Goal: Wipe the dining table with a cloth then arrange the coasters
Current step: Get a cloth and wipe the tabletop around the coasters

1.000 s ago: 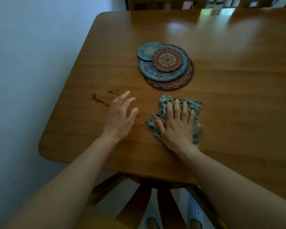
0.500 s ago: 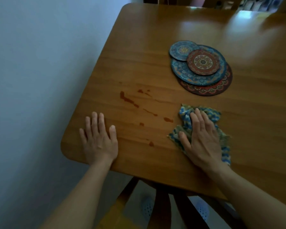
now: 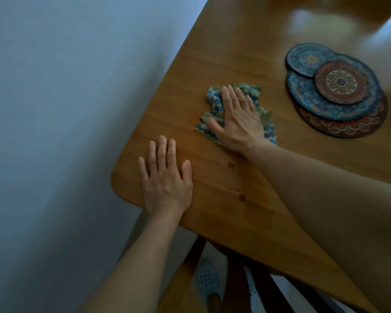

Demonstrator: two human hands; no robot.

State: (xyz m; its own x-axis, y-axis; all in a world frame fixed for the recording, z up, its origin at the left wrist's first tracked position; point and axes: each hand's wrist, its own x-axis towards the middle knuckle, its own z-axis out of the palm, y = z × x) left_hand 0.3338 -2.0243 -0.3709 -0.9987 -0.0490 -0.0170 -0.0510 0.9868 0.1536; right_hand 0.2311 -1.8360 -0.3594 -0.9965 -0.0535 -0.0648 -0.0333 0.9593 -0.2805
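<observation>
My right hand [image 3: 237, 118] presses flat, fingers straight, on a crumpled blue and olive cloth [image 3: 215, 99] lying on the wooden dining table [image 3: 224, 53]. My left hand [image 3: 166, 177] rests flat on the table's near left corner. Small reddish stain spots [image 3: 242, 196] show between my two forearms. To the right lies an overlapping pile of round patterned coasters [image 3: 336, 91], blue and red ones, two small on top of two larger.
A pale blue-grey wall [image 3: 66, 109] runs close along the table's left edge. Dark wooden chair parts [image 3: 235, 279] and my feet in white perforated shoes [image 3: 207, 283] show below the near table edge.
My right hand has slid the cloth left and away over the spot where the larger stains lay; those stains no longer show. My left hand stayed flat on the corner. The camera turned left.
</observation>
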